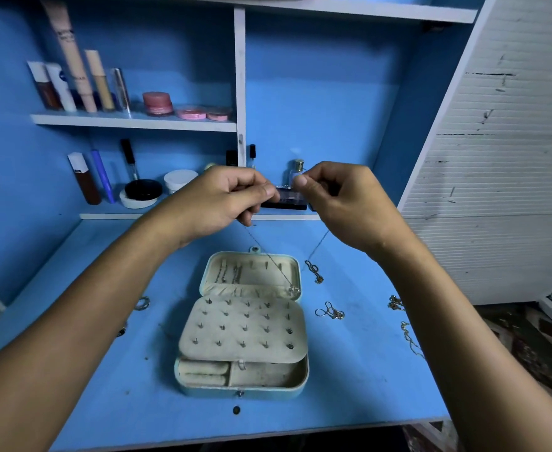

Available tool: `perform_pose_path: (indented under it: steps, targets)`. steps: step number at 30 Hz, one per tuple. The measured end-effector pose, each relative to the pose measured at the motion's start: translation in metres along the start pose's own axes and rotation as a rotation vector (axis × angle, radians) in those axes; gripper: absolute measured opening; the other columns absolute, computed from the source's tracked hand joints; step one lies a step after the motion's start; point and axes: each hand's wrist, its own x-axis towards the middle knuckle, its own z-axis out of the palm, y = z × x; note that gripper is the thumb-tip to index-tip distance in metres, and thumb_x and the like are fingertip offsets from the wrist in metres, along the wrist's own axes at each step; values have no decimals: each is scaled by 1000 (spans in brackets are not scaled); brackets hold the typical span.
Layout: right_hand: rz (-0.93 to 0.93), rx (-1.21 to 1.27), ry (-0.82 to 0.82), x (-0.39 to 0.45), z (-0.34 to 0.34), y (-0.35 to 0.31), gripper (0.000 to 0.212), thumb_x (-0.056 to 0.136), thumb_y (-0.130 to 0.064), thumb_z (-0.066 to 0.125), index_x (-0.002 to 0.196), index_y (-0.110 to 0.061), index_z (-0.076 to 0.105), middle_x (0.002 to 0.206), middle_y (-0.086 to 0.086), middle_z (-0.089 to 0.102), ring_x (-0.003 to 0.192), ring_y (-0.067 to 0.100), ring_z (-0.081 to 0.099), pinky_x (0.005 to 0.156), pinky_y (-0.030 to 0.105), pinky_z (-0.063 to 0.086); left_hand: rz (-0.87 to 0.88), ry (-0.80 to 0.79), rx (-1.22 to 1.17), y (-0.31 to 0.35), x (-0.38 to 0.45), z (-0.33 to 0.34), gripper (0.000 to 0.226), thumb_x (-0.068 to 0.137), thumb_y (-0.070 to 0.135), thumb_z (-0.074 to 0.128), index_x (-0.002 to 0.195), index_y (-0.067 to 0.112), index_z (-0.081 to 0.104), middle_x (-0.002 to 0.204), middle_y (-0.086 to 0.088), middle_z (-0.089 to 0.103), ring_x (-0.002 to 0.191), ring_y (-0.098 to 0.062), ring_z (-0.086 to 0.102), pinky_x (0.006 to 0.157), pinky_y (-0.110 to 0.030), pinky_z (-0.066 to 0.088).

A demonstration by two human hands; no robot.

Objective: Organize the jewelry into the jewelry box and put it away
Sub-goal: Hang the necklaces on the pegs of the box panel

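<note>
head view: you look down over both forearms at a blue desk with shelves behind it.
desk (105,386): it carries the box at its middle, with bare blue surface left of and in front of it; the front edge lies just past the box's latch side, so room there is short.
shelves (131,120): bottles, tubes and pink jars stand on them behind your hands, near your knuckles, so a lift toward the back has little room.
jewelry box (242,324): it lies open, lid tilted back, the studded earring flap folded over the tray so the hooks in the lid are free to reach.
left hand (217,199): fingers curled, thumb and forefinger pinching one end of the necklace, held high so the chain hangs free of the desk.
right hand (343,203): it pinches the other end the same way, close to the left, likely to work the clasp.
necklace (269,257): thin chain drooping from both pinches, its pendant low over the lid's right corner; whether it touches the lining you cannot tell.
loose pieces: a chain (313,270), hoops (330,311) and more chains (408,337) lie right of the box, some near the desk's right edge; rings (142,303) lie left of it.
</note>
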Motion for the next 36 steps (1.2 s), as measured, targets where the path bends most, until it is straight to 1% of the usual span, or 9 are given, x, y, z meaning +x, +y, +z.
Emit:
perform_pose_path:
  steps: [5,9,11,15,18,21,28,31,36]
  targets:
    - [-50,-16,26,8,4,-1,24,97,-35,63,75,-25,63,57,-6,46,50,7,36,48,19,32,39,68,38,1,1,-6,15,98,24,59,91,22,73,67,9,55,64,-11,52,71,-28,51]
    - [-36,-62,21,9,12,5,22,97,-36,63,76,-26,62,53,-12,46,49,5,40,47,12,30,36,98,79,-5,-1,-5,13,97,24,61,90,23,72,76,4,62,62,-6,55,71,-26,51]
    - [-28,-72,-3,8,17,10,21,97,-32,63,77,-27,62,58,-14,54,50,2,45,48,11,34,30,109,123,-10,-3,-4,12,96,23,62,92,21,73,76,2,65,62,-4,57,71,-25,51]
    - [1,-73,-65,7,29,23,13,97,-22,64,85,-19,69,75,-6,69,51,-2,48,50,9,38,-4,128,182,-24,-7,-2,14,93,25,66,90,35,74,76,6,72,65,-5,63,76,-30,55]
    - [31,-106,-69,7,39,32,10,94,-21,67,84,-20,70,73,-8,68,58,2,52,52,11,40,-33,142,262,-34,-8,3,11,92,24,68,94,31,77,79,1,74,64,-9,68,76,-34,56]
    - [66,-144,-67,8,48,41,10,92,-26,69,86,-18,71,74,-6,68,59,4,55,49,13,40,-65,157,291,-41,-11,11,10,92,20,68,97,24,76,84,7,72,57,-8,68,67,-24,53]
    - [205,-234,-101,11,71,61,19,90,-33,72,82,-16,70,67,-7,58,56,7,52,43,13,36,-130,141,391,-64,-14,24,11,91,13,68,86,22,73,77,11,68,52,-4,66,64,-21,50]
    - [254,-295,-119,13,82,68,20,88,-36,71,74,-24,64,72,-2,61,62,15,58,56,25,43,-138,83,549,-75,-13,25,12,91,18,69,97,24,78,83,8,72,62,1,61,73,-20,49]
    - [325,-378,-151,14,96,72,20,87,-36,70,73,-25,60,84,1,64,82,23,62,61,27,43,-177,-24,734,-89,-10,30,23,95,19,61,112,26,75,110,-1,72,101,-21,64,86,-26,46]
